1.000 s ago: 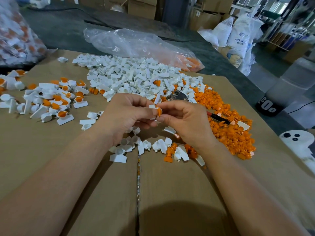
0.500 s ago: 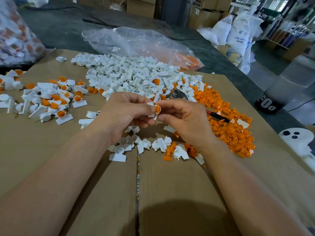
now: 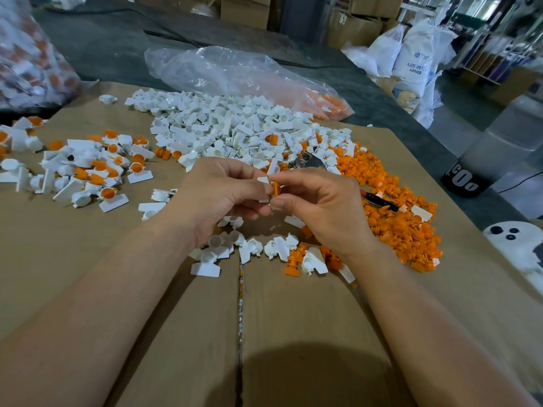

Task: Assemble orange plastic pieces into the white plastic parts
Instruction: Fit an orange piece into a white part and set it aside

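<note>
L hand point(image 3: 217, 195) pinches a small white plastic socket part point(image 3: 263, 180). R hand point(image 3: 320, 207) pinches a small round orange plastic plug point(image 3: 275, 189) at its mouth, above the brown cardboard worktop point(image 3: 293, 318). Risk: plug enters crooked (fingers hide the fit), jams or pops out. White woven sack point(image 3: 417, 54) reads "ABS RES…".
</note>
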Demonstrator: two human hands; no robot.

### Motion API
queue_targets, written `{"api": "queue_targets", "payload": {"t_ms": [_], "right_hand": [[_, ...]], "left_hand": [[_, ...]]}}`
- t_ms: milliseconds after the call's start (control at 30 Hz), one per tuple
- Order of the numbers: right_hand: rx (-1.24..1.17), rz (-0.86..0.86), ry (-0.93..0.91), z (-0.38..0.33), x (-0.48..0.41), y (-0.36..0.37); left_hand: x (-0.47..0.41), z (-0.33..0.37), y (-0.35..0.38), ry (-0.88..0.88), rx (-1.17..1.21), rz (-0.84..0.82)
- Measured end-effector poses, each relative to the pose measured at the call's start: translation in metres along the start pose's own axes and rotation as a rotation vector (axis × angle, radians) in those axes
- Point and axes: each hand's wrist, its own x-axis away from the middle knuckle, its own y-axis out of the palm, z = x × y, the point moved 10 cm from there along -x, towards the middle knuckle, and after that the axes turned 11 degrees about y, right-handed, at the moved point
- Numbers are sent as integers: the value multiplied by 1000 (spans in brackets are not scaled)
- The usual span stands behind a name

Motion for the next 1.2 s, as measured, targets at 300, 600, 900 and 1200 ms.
{"api": "queue_targets", "payload": {"t_ms": [300,600,900,1200], "right_hand": [[73,15,-39,-3,0,-1],[64,-20,-18,-3,1,2],[496,146,484,55,-8,-68],[832,-217,845,111,9,-67]], "left_hand": [[1,1,3,23,-18,-19],[1,2,4,46,-27,-18],[-1,1,-5,35,16,58],[-2,-1,-4,33,19,43]]}}
